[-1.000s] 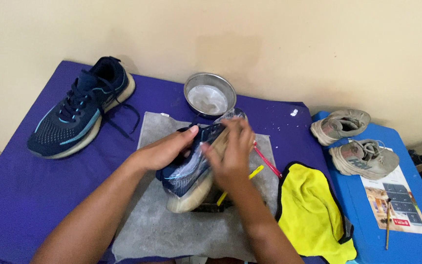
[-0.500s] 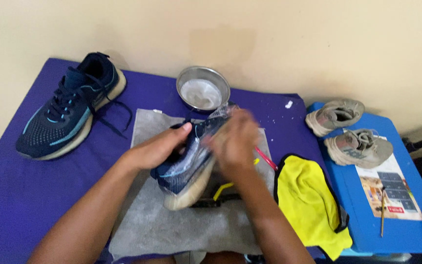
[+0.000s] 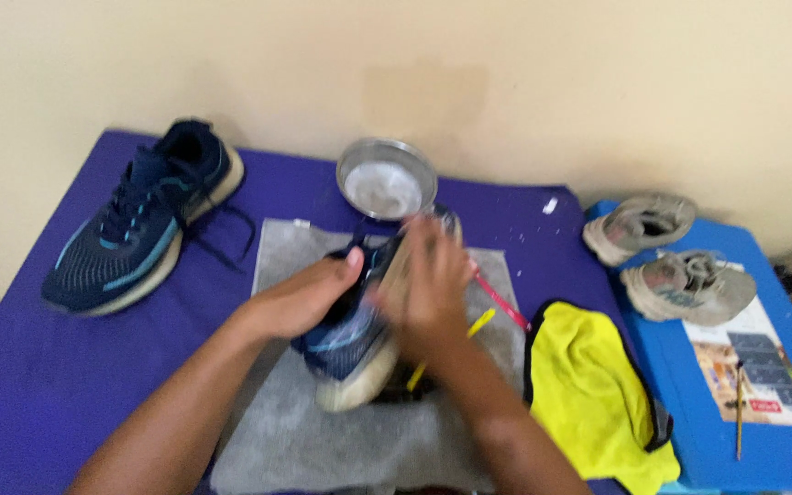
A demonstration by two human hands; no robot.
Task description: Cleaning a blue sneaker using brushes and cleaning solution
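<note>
A dark blue sneaker (image 3: pixel 350 344) with a pale sole stands tilted on a grey cloth (image 3: pixel 295 431) in the middle of the table. My left hand (image 3: pixel 309 295) grips its upper from the left. My right hand (image 3: pixel 428 284) is blurred and pressed against the shoe's right side; whether it holds something I cannot tell. A pink stick (image 3: pixel 501 301) and a yellow stick (image 3: pixel 480 323) poke out beside the right hand. The matching sneaker (image 3: pixel 144 220) lies at the far left with its laces loose.
A round metal bowl (image 3: pixel 387 179) of whitish liquid stands just behind the shoe. A yellow cloth (image 3: pixel 593 394) lies at the right on the purple table (image 3: pixel 20 385). Two grey sneakers (image 3: pixel 662 252) and a printed sheet sit on a blue surface (image 3: pixel 781 449) at far right.
My right hand has shifted along the side of the shoe, now blurred with motion. My left hand keeps its hold. The camera has drifted slightly.
</note>
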